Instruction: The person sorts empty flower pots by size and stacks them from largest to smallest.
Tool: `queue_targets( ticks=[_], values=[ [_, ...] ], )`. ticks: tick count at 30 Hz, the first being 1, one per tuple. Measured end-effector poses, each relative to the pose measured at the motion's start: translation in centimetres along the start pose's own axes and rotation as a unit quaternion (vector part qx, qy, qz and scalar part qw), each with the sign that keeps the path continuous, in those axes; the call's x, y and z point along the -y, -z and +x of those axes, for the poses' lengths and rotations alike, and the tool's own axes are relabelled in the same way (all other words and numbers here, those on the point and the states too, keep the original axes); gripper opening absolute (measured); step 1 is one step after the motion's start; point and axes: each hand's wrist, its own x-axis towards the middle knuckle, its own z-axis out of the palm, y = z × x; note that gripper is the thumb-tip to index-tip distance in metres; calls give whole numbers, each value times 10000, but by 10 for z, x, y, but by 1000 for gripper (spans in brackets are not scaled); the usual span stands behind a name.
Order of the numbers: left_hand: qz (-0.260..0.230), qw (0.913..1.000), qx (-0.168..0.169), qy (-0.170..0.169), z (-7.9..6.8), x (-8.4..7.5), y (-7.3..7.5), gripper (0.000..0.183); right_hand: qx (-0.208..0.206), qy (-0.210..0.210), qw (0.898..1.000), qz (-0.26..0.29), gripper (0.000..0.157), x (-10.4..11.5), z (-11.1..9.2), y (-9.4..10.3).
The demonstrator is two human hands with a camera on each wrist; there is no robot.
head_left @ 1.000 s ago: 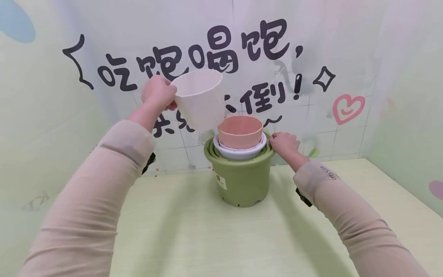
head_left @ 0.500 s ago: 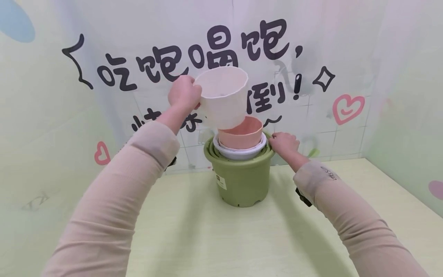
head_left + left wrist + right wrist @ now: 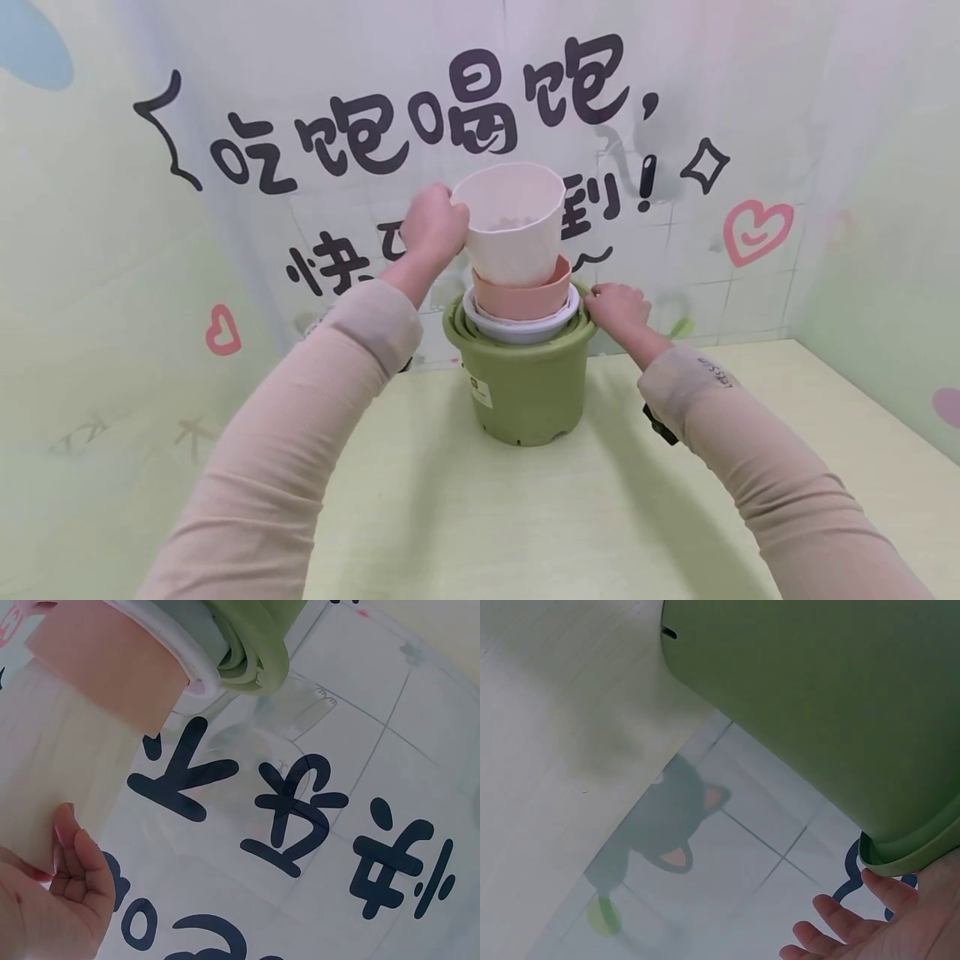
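My left hand [image 3: 437, 221] pinches the rim of a white flowerpot [image 3: 517, 254] at its left side. That pot is upright, and its base overlaps the opening of a pink flowerpot [image 3: 521, 302]; the left wrist view shows its lower end at the mouth of the pink pot [image 3: 112, 664]. The pink pot sits in a pale lavender pot [image 3: 520, 333], which is nested with green rims inside a big green flowerpot [image 3: 531, 396]. On the right, my right hand [image 3: 619, 308] grips the green pot's rim with thumb and forefinger; its other fingers [image 3: 840, 919] spread loosely below the rim.
The green pot stands near the back of a pale wooden table [image 3: 525, 517]. Close behind it is a wall sheet [image 3: 337, 58] with large black characters and hearts. Pale green side walls [image 3: 885, 275] bound the table.
My left hand has carried the white flowerpot rightward, then down over the pink one, and it has levelled upright. My right hand has stayed on the green pot's rim.
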Motion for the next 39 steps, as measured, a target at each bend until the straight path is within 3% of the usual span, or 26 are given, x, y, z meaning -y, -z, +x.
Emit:
queue_targets(
  ticks=[6,16,23,33,39],
  values=[
    [107,9999,18,-18,2,2,-12,29,-1,20,10000,2,24,-1,0,1],
    [-150,9994,288,103,1,5,-25,20,-6,-30,10000,41,25,-1,2,-1],
    [-90,9986,470,243,2,7,-34,34,-2,-82,9999,145,29,-2,2,-2],
    [-149,9982,541,211,-2,10,-44,39,-37,-113,9999,109,25,-1,0,-1],
    [-21,9992,373,122,-1,12,-46,36,-57,-99,9999,112,24,-1,-1,-1]
  ],
)
